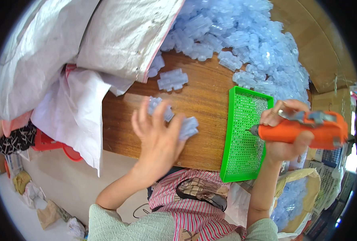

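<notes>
My right hand [280, 148] is wrapped round an orange power screwdriver [321, 130]. Its dark tip points left over a green tray [226, 156], whose perforated bed holds many tiny silvery screws, too small to make out singly. My left hand [156, 138] hovers low over the wooden table with its fingers spread, slightly blurred. One clear bluish plastic piece [188, 127] lies against its index finger side, and another plastic piece [167, 113] shows behind the fingertips. Farther back rests a third clear plastic piece [173, 80]. Whether the fingers touch any piece is hard to see.
A large heap of clear plastic pieces [242, 36] covers the table's far side, against cardboard [307, 32]. White woven sacks [114, 40] overhang the left. At the lower right stands an open bag of similar pieces [293, 201]. The brown wooden table [204, 148] ends near my striped apron.
</notes>
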